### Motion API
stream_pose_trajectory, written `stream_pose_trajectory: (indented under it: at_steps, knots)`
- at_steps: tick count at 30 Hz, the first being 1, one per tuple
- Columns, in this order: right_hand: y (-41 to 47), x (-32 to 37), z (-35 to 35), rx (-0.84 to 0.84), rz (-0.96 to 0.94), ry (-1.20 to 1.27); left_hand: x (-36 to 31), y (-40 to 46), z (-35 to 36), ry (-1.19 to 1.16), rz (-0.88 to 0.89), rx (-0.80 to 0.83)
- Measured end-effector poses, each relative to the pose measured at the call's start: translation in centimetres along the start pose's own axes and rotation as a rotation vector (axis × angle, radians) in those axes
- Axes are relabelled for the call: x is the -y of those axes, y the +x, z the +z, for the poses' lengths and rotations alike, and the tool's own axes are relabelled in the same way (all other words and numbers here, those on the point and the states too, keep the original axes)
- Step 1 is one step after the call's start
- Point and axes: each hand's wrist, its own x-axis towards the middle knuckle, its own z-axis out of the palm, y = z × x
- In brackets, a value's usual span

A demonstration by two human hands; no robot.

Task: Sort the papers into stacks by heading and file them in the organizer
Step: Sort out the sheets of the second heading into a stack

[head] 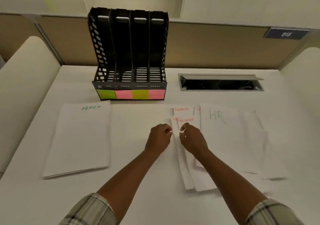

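Left hand (160, 136): fingers curled, tips pinching the left edge of a sheet marked "SP" (174, 126), low in the fanned pile. Right hand (191, 138): fingers bent, thumb and forefinger pinching the "FINANCE" sheet (186, 120) lying on top of that one. Both hands close together, almost touching, above the left side of the pile. Plaid sleeves (91, 211) rolled up to the elbows, forearms bare.

Pile (199, 181) of white papers spread on the right half of the desk (138, 190), overlapping like a fan. Second "FINANCE" sheet (181, 109) just behind the first one, partly covered. Another sheet with red letters (198, 109) beside it, mostly hidden. Large "HR" sheet (218, 117) on top at the right, more plain sheets (254, 138) under it, headings not visible.

On the left half of the desk, well apart from the pile: neat "ADMIN" stack (79, 138), green heading, edges aligned.

Behind, between the two groups and a little to the left: black organizer (129, 51), upright, four slots. Front strip with four sticky notes (130, 94), green, pink, green, pink; writing too blurred to read.

To the right of the organizer: open cable hatch (220, 83) set in the desk. Beige partition (216, 46) at the back, with blue plate "015" (286, 34).
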Motion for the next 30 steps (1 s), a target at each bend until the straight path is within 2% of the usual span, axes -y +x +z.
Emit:
stream_pose_trajectory:
  at_steps: [6, 10, 13, 15, 21, 30]
  knots:
    - [-1.8, -10.6, -4.4, -0.070, 0.238, -0.179, -5.0, 1.0, 8.1, 0.091, 0.025, 0.216]
    - [-2.4, -16.0, -7.2, -0.040, 0.540, -0.253, -7.4, 1.1, 12.0, 0.100, -0.064, 0.261]
    - [-2.3, -18.3, -8.4, 0.021, 0.654, -0.186, -8.3, 1.1, 13.6, 0.116, -0.126, 0.249]
    - [-2.1, -19.2, -8.6, 0.004, 0.642, -0.124, -8.6, 1.1, 14.2, 0.092, -0.165, 0.204]
    - [-2.3, -20.5, -9.9, -0.203, 0.546, 0.209, -9.9, 1.1, 14.8, -0.037, -0.349, 0.057]
    - [-2.6, -22.9, -10.9, -0.154, 0.499, 0.315, -10.4, 0.8, 15.1, -0.037, -0.370, 0.100]
